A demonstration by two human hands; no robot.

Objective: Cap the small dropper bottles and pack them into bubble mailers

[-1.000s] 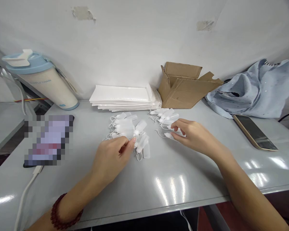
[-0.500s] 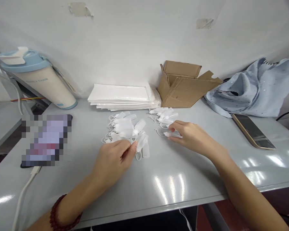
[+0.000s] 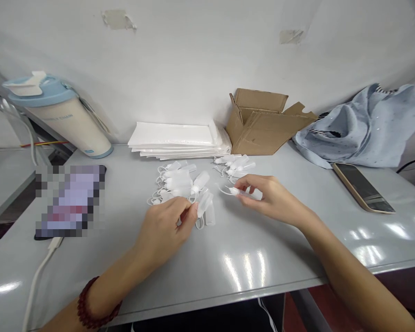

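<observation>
On the grey table (image 3: 228, 258) lie two clusters of small translucent squeeze bottles with tethered caps: a left cluster (image 3: 180, 180) and a right cluster (image 3: 235, 165). My left hand (image 3: 166, 226), wearing a dark red bead bracelet at the wrist, is curled beside the near edge of the left cluster, fingertips pinched near a bottle (image 3: 204, 203); what they hold is hidden. My right hand (image 3: 269, 198) pinches one small bottle (image 3: 244, 192), raised a little off the table, just in front of the right cluster.
A stack of white bags (image 3: 176, 138) and an open cardboard box (image 3: 263, 122) stand against the wall. At the left are a large blue-lidded cup (image 3: 58, 110) and a blurred phone (image 3: 69, 200) on a cable. A second phone (image 3: 363, 188) and blue cloth (image 3: 363, 127) lie right.
My right hand has lifted a small bottle out of the right cluster and drawn it slightly left. My left hand has stayed beside the left cluster, fingers still curled.
</observation>
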